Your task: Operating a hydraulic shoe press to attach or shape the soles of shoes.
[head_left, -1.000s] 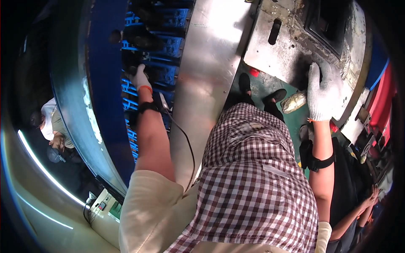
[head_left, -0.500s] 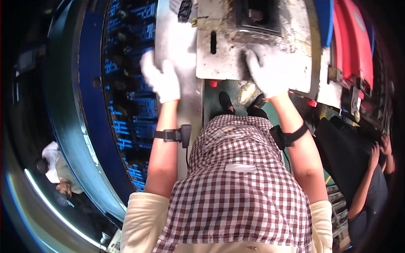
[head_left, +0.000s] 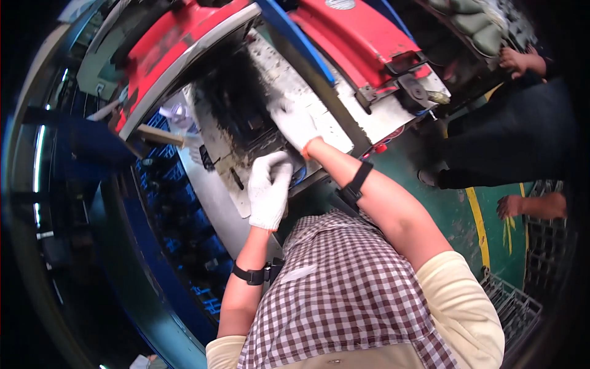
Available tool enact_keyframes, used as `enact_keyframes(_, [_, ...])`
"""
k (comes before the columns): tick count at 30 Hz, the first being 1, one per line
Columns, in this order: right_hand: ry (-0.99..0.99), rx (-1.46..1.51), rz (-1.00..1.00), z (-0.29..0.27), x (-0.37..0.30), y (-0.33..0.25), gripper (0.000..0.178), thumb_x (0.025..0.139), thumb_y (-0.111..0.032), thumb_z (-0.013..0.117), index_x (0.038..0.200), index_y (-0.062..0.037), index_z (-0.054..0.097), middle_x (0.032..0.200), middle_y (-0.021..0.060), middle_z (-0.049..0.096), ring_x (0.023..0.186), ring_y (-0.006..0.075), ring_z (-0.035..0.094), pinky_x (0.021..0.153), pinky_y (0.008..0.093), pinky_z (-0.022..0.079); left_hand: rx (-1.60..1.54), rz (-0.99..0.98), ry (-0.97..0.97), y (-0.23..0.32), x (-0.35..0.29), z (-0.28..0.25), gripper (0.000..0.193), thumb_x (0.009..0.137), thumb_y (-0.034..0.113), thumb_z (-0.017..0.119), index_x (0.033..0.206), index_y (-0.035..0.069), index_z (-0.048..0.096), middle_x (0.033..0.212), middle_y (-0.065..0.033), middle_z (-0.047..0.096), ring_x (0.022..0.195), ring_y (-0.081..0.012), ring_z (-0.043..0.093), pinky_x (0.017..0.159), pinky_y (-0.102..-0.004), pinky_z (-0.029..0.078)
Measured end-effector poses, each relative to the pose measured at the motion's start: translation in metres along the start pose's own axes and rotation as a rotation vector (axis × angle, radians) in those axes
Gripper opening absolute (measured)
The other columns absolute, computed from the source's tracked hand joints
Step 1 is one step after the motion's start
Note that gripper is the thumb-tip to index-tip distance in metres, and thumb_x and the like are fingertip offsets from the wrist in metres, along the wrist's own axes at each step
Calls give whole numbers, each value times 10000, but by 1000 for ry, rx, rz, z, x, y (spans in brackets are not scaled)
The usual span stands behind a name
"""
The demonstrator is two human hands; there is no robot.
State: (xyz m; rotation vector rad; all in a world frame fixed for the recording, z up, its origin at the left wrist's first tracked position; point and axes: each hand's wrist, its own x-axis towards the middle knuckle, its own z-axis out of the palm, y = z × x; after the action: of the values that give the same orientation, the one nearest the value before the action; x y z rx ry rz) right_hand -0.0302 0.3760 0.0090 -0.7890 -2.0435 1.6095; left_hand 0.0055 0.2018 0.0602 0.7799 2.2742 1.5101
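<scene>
My left hand point(head_left: 269, 187), in a white knit glove, is over the near edge of a worn pale machine plate point(head_left: 319, 117). Its fingers curl in toward the thumb, and whatever they hold, if anything, is hidden. My right hand point(head_left: 297, 128), gloved too, reaches farther over the plate beside a dark, blackened block point(head_left: 249, 123). Motion smears its fingers, so their grip does not show. A curved blue strip point(head_left: 299, 176) shows between my two hands near the plate's edge.
A red machine cover point(head_left: 178, 46) arches over the plate; another red cover point(head_left: 350, 40) stands to the right. Blue posts point(head_left: 301, 43) rise between them. A co-worker's dark-clothed legs point(head_left: 491, 135) and hands are at right. Wire crates point(head_left: 510, 301) stand on the green floor point(head_left: 455, 227).
My view has turned right toward the red-covered machine. My left hand has come from the metal ledge to the plate's edge, its fingers now curled. My right hand reaches deeper beside the block.
</scene>
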Motion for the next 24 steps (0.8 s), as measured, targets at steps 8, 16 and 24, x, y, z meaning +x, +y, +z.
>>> enact_keyframes(8, [249, -131, -168, -91, 67, -49, 330, 983, -314, 534, 1138, -110, 743, 1085, 175, 739, 1036, 354, 699, 898, 393, 541, 125, 409, -402, 112, 20, 59, 273, 777, 82, 867, 994, 34, 708, 930, -47, 655, 799, -122, 632, 747, -273, 526])
enact_keyframes(16, [382, -693, -443, -132, 60, -50, 221, 915, -286, 608, 940, -137, 769, 903, 139, 727, 848, 351, 690, 761, 496, 537, 38, 153, -661, 126, 32, 96, 265, 833, 217, 837, 866, 3, 684, 843, -90, 700, 806, -174, 663, 758, -346, 540])
enact_keyframes(24, [-118, -813, -1338, -117, 29, -9, 53, 725, -159, 649, 717, -118, 682, 760, 90, 633, 623, 299, 613, 587, 427, 477, -476, -366, -857, 113, 37, 122, 96, 942, 148, 737, 950, 53, 729, 817, 37, 662, 697, -51, 562, 648, -208, 431])
